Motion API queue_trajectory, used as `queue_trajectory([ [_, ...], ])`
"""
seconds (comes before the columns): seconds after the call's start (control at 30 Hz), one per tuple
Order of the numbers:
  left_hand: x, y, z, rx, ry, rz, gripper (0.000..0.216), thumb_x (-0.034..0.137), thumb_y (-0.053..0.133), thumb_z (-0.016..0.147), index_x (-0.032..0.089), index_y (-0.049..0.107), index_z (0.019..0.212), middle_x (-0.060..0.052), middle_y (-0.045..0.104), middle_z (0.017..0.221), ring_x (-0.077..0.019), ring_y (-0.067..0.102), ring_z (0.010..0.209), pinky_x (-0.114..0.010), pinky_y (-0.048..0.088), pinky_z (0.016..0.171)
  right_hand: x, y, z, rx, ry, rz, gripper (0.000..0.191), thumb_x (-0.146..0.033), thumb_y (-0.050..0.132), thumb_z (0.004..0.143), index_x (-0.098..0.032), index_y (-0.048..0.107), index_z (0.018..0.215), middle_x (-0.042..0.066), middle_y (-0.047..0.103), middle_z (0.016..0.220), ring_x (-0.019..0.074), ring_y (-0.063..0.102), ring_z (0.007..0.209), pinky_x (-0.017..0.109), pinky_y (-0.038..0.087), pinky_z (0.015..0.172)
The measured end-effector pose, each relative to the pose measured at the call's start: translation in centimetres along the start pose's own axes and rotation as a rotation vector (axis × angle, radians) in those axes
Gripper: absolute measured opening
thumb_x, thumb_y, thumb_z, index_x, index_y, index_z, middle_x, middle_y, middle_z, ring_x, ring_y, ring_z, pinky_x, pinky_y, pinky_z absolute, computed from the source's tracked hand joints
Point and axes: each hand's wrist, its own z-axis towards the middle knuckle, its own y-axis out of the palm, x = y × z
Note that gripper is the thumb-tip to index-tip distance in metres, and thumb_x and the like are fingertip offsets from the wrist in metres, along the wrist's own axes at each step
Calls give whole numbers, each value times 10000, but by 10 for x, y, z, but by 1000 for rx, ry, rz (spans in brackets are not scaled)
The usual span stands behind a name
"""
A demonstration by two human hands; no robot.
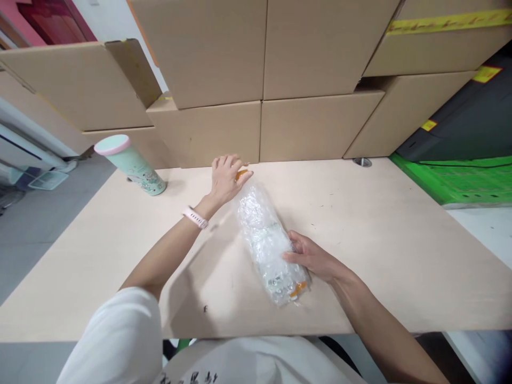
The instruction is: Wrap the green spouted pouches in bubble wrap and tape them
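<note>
A long bundle in clear bubble wrap (264, 240) slants across the middle of the table, its near end towards me. My right hand (310, 256) grips its right side near the lower end, thumb on top. At the far end, my left hand (228, 177) pinches a strip of orange tape (241, 174) between thumb and fingers. Another piece of orange tape (298, 289) is stuck on the near end. What lies inside the wrap is hard to make out; pale green and dark print shows through.
A mint-green tumbler (138, 168) with a pink rim stands at the table's (380, 240) back left. Cardboard boxes (308, 128) are stacked along the back edge. At the right are a green plastic crate (460, 178) and a dark case (460, 117).
</note>
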Motion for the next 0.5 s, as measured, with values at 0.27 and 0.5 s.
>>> queue_trajectory([
  [0.27, 37, -55, -45, -387, 182, -588, 655, 688, 230, 943, 294, 532, 1370, -48, 489, 1488, -271, 332, 1447, -539, -52, 1209, -2, 5, 2, -29, -181, 16, 465, -344, 795, 739, -205, 581, 1128, 51, 667, 1067, 194, 641, 952, 298, 519, 788],
  [0.5, 68, -45, -85, -739, -376, -1429, 883, 873, 263, 790, 212, 610, 1260, -140, 685, 1189, -333, 608, 1177, -458, 510, 916, -3, 11, -1, 228, -243, -46, 453, -442, 781, 715, -248, 584, 1074, 55, 688, 1027, 241, 657, 925, 363, 535, 779],
])
